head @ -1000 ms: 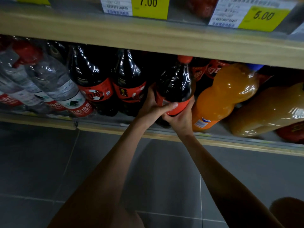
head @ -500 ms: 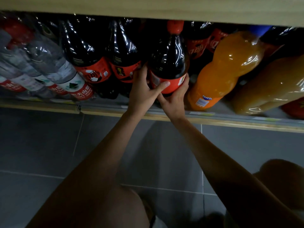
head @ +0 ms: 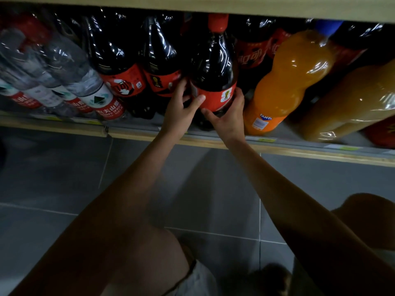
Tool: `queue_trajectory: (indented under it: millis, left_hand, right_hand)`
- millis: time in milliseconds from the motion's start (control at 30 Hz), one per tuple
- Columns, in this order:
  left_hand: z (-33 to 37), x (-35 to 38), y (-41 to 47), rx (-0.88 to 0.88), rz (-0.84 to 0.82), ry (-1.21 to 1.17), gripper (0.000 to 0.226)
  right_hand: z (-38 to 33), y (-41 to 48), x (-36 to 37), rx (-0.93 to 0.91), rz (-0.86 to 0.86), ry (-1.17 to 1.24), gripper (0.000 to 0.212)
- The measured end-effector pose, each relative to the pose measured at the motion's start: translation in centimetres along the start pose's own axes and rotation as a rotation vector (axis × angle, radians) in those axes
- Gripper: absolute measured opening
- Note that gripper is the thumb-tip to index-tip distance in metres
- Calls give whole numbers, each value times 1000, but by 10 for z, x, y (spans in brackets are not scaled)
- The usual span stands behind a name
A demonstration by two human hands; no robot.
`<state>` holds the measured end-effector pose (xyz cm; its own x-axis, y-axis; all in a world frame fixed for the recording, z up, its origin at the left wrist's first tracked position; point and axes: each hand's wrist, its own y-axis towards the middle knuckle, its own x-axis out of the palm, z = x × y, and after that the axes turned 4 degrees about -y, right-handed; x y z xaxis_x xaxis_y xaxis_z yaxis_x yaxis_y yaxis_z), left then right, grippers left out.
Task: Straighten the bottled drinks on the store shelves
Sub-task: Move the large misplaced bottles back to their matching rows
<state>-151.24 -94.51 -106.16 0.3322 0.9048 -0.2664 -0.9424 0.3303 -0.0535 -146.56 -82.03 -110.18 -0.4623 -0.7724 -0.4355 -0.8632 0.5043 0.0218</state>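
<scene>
Now, shelf [head: 277, 149]: you are working along the low shelf crossing the upper half of the frame. Judging by your grip, you are squaring up one bottle in the front row.
Neighbouring bottles: the water bottles [head: 70, 67] at upper left and the orange Fanta bottle [head: 284, 82] right of centre are appearing to lean, though the wide lens may be exaggerating that.
Cola bottle [head: 213, 67]: it is standing at upper centre, near the shelf's front edge, between darker cola bottles on the left and the Fanta on the right. It is looking large, glossy, full and close to upright.
Hands: your left hand [head: 181, 112] is wrapping the label's left side, thumb lying across the front. Your right hand [head: 228, 118] is cupping the lower right, fingers curling round. Both are clamped on the cola bottle.
Label [head: 215, 97]: the red band is showing a trophy emblem off to the right. The next move is probably calling for a small twist to face it forward, then settling the base in line before releasing.
Cap [head: 218, 23]: the red cap is sitting just under the board above, so sliding is looking safer than lifting.
</scene>
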Motion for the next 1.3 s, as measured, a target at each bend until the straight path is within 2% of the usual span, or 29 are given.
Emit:
queue_trajectory:
  millis: [167,333,467,633,767,867,1000,1300]
  left_hand:
    - [-7,2,-5,-61,-31,37,62]
    - [-4,2,-5,-64,-46,-28,61]
    - [-5,-1,-10,-65,-48,32,61]
    - [-10,-2,-17,40,-19,359,65]
    - [-14,3,-23,74,36,724,64]
    - [-17,13,-30,64,-16,922,56]
    - [-17,26,-39,22,-134,1049,55]
    - [9,55,-63,122,-314,1221,59]
  right_hand:
    - [-2,1,-4,24,-3,16,102]
    - [-5,2,-2,45,30,6,101]
    - [-7,-1,-3,35,15,-48,101]
    - [-5,-5,-21,-65,-115,-202,91]
    - [-4,-6,-36,-119,-186,-490,84]
    - [0,-13,-47,-205,-222,-704,70]
    - [12,-25,-69,-279,-298,-871,58]
    - [38,-36,-143,-261,-355,-984,54]
